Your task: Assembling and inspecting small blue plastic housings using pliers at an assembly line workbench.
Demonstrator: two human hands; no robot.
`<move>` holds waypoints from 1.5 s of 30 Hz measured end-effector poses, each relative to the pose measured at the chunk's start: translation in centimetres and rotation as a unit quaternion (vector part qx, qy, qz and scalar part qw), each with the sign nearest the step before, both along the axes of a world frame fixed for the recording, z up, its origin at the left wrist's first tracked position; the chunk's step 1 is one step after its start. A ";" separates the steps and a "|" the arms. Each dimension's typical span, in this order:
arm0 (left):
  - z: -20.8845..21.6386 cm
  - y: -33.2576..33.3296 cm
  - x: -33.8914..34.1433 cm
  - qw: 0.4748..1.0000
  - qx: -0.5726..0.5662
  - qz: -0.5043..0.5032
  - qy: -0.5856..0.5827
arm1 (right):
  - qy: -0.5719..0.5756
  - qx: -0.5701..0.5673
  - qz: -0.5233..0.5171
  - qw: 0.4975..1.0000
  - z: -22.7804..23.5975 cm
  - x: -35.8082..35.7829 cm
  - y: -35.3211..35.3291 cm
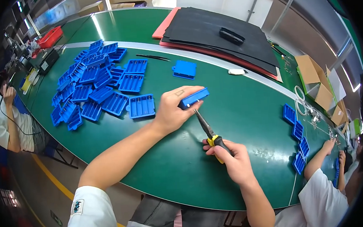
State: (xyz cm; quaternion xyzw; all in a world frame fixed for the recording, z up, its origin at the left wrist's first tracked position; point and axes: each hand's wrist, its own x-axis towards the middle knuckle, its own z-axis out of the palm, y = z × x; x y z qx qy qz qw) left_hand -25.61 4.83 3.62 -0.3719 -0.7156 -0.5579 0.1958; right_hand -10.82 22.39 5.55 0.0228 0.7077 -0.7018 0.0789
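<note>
A blue plastic battery holder (194, 98) is tipped up on its side in my left hand (171, 110), whose fingers are closed round its left end. Small pale bits show along its lower edge. My right hand (236, 162) is wrapped round the black and yellow handles of needle-nose pliers (205, 124). The tips of the pliers are close below the battery holder; I cannot tell whether they touch it. Left of my left hand, another battery holder (141, 106) lies with its slots facing up. Beyond my hands, one more holder (184, 69) lies face down.
A large heap of blue battery holders (92, 79) covers the left of the green table (164, 173). Dark tweezers (153, 57) lie behind it. Black sheets (210, 32) are stacked at the back. Several holders (297, 130) line the right, near a co-worker's hand (328, 146) and cardboard boxes (310, 70).
</note>
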 end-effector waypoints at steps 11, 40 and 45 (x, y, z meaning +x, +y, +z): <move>-0.1 0.3 0.1 0.997 -0.022 0.001 0.071 | 0.030 0.026 0.003 0.999 -0.1 -0.1 -0.1; 0.3 -0.4 -0.4 0.999 -0.038 0.007 0.012 | 0.025 0.010 -0.045 0.999 -0.3 0.1 0.0; 0.2 -0.3 0.2 0.999 -0.039 -0.009 0.022 | 0.014 -0.009 -0.042 0.999 -0.3 -0.2 -0.1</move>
